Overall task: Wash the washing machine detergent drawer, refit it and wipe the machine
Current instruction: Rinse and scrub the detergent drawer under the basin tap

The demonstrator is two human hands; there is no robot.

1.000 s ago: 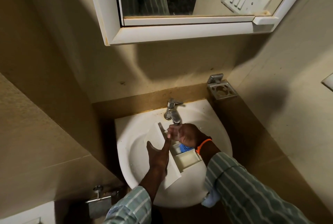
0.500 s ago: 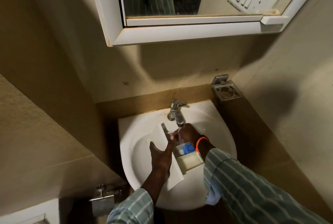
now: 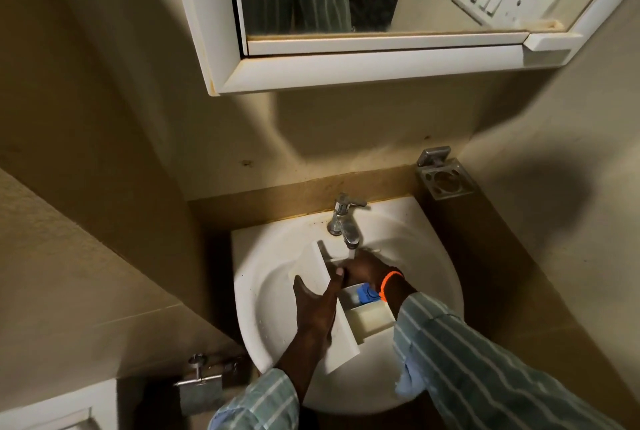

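A white detergent drawer [image 3: 346, 339] lies slanted in the white washbasin [image 3: 433, 256], with a blue insert [image 3: 366, 295] in its middle compartment. My left hand [image 3: 317, 305] grips the drawer's long front panel, thumb on the left face and fingers over the top edge. My right hand [image 3: 367, 270], an orange band at its wrist, reaches into the back compartment right under the chrome tap [image 3: 344, 222]. Water runs onto it, and its fingertips are hidden inside the drawer.
A pale blue cloth [image 3: 408, 383] hangs below my right sleeve over the basin's front rim. A metal holder [image 3: 445, 177] is fixed to the right wall, and a mirror cabinet [image 3: 374, 62] juts out overhead. A chrome fitting [image 3: 199, 374] sits low on the left.
My right hand has dropped from just below the spout down into the drawer's back compartment. My left hand has kept its hold on the front panel.
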